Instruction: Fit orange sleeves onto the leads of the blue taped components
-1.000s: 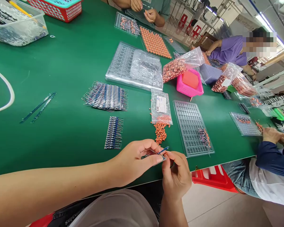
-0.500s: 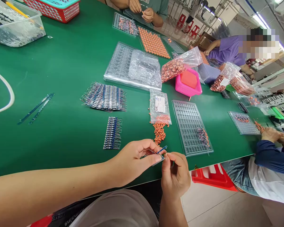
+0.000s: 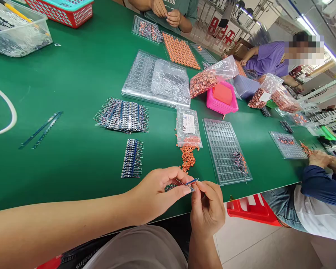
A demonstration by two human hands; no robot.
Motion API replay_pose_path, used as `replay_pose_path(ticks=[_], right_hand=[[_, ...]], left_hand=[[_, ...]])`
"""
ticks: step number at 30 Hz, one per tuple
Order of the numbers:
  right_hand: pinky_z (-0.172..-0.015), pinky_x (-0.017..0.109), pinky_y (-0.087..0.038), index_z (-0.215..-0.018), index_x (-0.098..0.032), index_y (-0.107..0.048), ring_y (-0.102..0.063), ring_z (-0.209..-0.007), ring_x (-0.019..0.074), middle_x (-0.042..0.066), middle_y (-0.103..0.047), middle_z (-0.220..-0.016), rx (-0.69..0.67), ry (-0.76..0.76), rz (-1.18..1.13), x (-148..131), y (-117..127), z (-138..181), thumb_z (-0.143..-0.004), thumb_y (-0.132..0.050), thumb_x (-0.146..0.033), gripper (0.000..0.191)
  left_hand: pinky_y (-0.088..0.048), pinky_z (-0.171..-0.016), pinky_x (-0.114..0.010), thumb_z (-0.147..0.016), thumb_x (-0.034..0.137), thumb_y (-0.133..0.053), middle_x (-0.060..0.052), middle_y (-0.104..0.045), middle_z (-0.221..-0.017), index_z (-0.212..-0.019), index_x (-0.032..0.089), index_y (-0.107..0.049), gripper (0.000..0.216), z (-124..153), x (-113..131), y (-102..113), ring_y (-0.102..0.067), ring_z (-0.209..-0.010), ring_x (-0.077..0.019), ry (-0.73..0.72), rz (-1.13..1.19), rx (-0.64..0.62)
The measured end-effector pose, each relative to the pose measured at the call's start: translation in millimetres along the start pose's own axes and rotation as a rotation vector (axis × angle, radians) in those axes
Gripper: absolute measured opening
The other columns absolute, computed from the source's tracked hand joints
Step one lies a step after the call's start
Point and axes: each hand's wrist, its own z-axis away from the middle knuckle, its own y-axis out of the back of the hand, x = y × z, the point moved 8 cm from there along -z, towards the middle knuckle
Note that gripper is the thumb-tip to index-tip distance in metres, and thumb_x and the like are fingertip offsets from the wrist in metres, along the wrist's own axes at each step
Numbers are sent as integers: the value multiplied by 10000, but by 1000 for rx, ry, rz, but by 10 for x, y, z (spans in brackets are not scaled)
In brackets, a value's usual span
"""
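Far left on the green tabletop (image 3: pixel 72 67) a clear bin (image 3: pixel 16 33) sits at the back edge, with a red basket (image 3: pixel 64 9) beside it. A white cord (image 3: pixel 8 108) curves in from the left edge, and two loose blue strips (image 3: pixel 40 129) lie near it. Further along rests a fanned pile of taped parts (image 3: pixel 122 116), and nearer the person a shorter taped strip (image 3: pixel 132 158).

The left hand (image 3: pixel 156 190) comes in over the near edge, thumb and fingers pinched on a small strip of parts (image 3: pixel 184 184) with a blue tape end poking out. The right hand (image 3: pixel 208 209) meets it just beside, fingertips closed on the same strip's end; what else it may hold I cannot tell. The strip hangs just above the tabletop's near edge, close to the person's lap.

Just beyond the hands, orange beads (image 3: pixel 187 157) spill from a small bag (image 3: pixel 188 127). Behind that lies a stack of clear trays (image 3: pixel 141 76) with a plastic bag (image 3: pixel 170 82) on top. To the right, a clear tray (image 3: pixel 225 149) holds a small cluster of parts near its near corner. A pink tub (image 3: pixel 222 99) stands behind it, a bag of orange parts (image 3: pixel 210 78) leaning beside it.

At the far end a person in green works with both hands over a tray of orange parts (image 3: pixel 180 50). On the right, a blue sleeve (image 3: pixel 322 185) rests by another tray (image 3: pixel 288 145).
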Motion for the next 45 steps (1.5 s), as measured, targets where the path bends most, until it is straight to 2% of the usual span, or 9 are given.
replay_pose_path(ticks=[11, 18, 23, 27, 31, 34, 38, 42, 45], right_hand=[[-610, 291, -580, -1128, -246, -681, -676, -779, 164, 42, -684, -912, -82, 62, 94, -38, -14, -33, -868, -674, -55, 322], [-620, 306, -593, -1094, -255, -680, -691, -782, 168, 36, -701, -897, -128, 16, -7, -5, -34, -40, -882, -652, -71, 282], [-588, 295, -582, -1074, -253, -684, -681, -753, 160, 33, -687, -880, -147, -24, -66, 22, -42, -40, -879, -649, -68, 271], [-603, 301, -585, -1088, -253, -685, -684, -756, 162, 33, -699, -887, -126, 4, -54, 13, -35, -32, -864, -663, -56, 299], [-604, 307, -577, -1097, -261, -685, -678, -739, 166, 24, -698, -861, -99, 50, -3, -11, -27, -15, -861, -673, -65, 307], [-608, 298, -567, -1093, -244, -691, -670, -749, 162, 29, -692, -867, -84, 47, -27, -10, -18, -2, -843, -685, -37, 325], [-562, 276, -535, -1032, -243, -703, -650, -737, 156, 26, -674, -855, -61, -85, -132, 82, 5, -4, -856, -671, -50, 263], [-523, 269, -498, -976, -235, -698, -622, -703, 158, 16, -637, -794, -64, -200, -265, 158, -6, -21, -887, -649, -109, 162], [-530, 277, -497, -960, -235, -695, -618, -693, 161, 12, -627, -773, -70, -208, -280, 158, -18, -32, -895, -650, -144, 120]], left_hand=[[-534, -885, -329, -904, 271, -580, -64, -748, -988, -948, 156, -676, 156, 1, 27, 28, -684, -948, -200, -34, -108, 6], [-523, -831, -303, -922, 255, -558, -58, -748, -962, -937, 163, -673, 148, 23, 63, 47, -687, -894, -181, -166, -290, 31], [-526, -823, -295, -930, 259, -550, -54, -747, -957, -936, 170, -672, 151, 19, 50, 36, -688, -888, -175, -176, -320, 23], [-530, -829, -293, -924, 260, -555, -57, -750, -964, -935, 173, -673, 147, 19, 52, 41, -693, -894, -178, -176, -315, 28], [-524, -832, -301, -916, 263, -558, -49, -756, -961, -918, 180, -674, 143, 18, 60, 44, -691, -897, -188, -145, -283, 24], [-519, -813, -313, -912, 298, -562, -44, -743, -929, -912, 181, -672, 160, 5, 10, 45, -676, -885, -200, -49, -220, 14], [-506, -770, -305, -883, 344, -602, -18, -683, -845, -876, 180, -645, 170, -25, -88, 65, -626, -811, -179, 78, -58, 46], [-462, -689, -271, -850, 326, -642, 30, -587, -735, -811, 182, -628, 149, -51, -120, 59, -545, -694, -135, 95, 40, 72], [-460, -700, -277, -838, 324, -659, 26, -597, -739, -802, 185, -637, 145, -55, -139, 44, -555, -707, -143, 107, 53, 70]])
